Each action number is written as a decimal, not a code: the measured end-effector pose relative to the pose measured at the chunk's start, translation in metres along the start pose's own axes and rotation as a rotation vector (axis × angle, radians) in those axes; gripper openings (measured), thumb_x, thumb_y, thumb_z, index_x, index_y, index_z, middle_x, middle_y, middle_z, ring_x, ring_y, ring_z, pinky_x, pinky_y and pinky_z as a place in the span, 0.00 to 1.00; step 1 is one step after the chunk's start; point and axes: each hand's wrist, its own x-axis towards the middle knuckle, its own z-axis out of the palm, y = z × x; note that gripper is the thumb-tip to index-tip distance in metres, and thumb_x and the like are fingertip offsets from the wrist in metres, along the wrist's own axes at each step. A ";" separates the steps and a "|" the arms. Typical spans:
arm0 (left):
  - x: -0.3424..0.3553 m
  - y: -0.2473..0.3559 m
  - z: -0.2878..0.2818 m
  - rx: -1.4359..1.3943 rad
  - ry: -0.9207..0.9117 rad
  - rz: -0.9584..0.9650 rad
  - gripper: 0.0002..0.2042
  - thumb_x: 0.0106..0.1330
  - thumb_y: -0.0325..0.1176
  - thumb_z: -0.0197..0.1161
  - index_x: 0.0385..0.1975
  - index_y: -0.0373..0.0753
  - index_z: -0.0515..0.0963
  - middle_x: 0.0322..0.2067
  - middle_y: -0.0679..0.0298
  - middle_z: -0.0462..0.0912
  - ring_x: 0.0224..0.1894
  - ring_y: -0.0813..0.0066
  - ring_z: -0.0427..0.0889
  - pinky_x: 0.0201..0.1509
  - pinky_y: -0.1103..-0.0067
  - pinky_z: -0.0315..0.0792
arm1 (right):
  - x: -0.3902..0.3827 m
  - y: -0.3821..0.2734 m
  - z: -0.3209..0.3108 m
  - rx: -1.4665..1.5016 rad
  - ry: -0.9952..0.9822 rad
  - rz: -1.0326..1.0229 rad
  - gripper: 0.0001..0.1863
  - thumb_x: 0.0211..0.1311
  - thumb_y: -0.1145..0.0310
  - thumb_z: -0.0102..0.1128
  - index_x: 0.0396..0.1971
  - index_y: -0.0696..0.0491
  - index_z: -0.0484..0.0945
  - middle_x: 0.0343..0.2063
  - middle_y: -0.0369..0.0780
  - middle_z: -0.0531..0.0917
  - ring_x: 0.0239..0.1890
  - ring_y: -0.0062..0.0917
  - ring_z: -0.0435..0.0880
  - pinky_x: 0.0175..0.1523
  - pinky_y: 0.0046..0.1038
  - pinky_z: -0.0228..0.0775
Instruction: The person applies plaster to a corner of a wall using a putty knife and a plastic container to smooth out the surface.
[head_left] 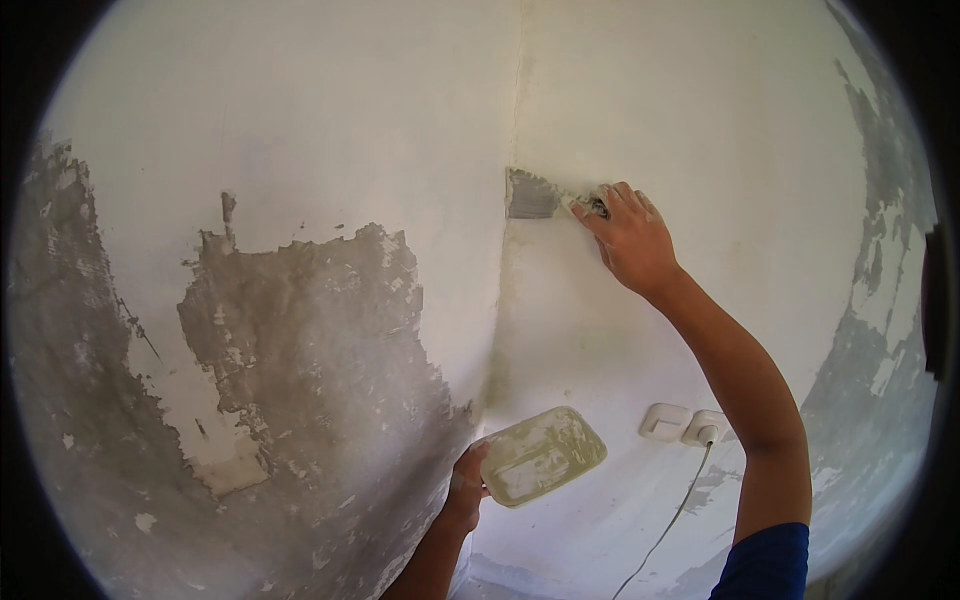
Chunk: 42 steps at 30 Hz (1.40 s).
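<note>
My right hand [632,238] is closed around the handle of a putty knife [532,195]. The flat metal blade lies against the right wall, with its tip at the inner corner. Whitish filler clings to the blade's upper edge and near the handle, and some is on my fingers. Lower down, my left hand [465,490] grips a shallow pale-green plastic tub [588,430] by its left end. The tub is tilted and carries smears of white filler inside. My left fingers are mostly hidden beneath it.
Grey bare patches [320,310] with ragged edges break the white coat of the left wall [330,130]. A white switch [663,422] and a socket with a plug [707,432] sit on the right wall, below my right forearm. A thin cord [668,528] hangs from the plug.
</note>
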 end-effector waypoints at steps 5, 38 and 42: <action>0.000 -0.006 -0.001 -0.028 0.004 0.008 0.26 0.72 0.57 0.58 0.61 0.45 0.77 0.56 0.64 0.82 0.58 0.70 0.79 0.60 0.60 0.73 | 0.006 -0.009 0.003 -0.057 -0.053 0.034 0.24 0.59 0.78 0.65 0.57 0.48 0.85 0.53 0.43 0.82 0.56 0.40 0.79 0.61 0.43 0.77; -0.031 -0.019 -0.043 -0.027 0.131 -0.012 0.24 0.70 0.57 0.61 0.57 0.47 0.77 0.51 0.68 0.81 0.54 0.74 0.79 0.52 0.67 0.74 | 0.032 -0.043 -0.035 -0.282 -0.254 0.013 0.25 0.61 0.77 0.63 0.60 0.53 0.82 0.46 0.43 0.83 0.53 0.37 0.78 0.55 0.43 0.76; -0.037 -0.010 -0.033 -0.051 0.137 0.017 0.22 0.71 0.55 0.61 0.55 0.47 0.77 0.49 0.68 0.81 0.50 0.76 0.80 0.48 0.70 0.75 | 0.033 -0.036 -0.029 -0.312 -0.253 -0.007 0.24 0.61 0.77 0.63 0.59 0.53 0.82 0.45 0.43 0.83 0.52 0.36 0.78 0.55 0.42 0.76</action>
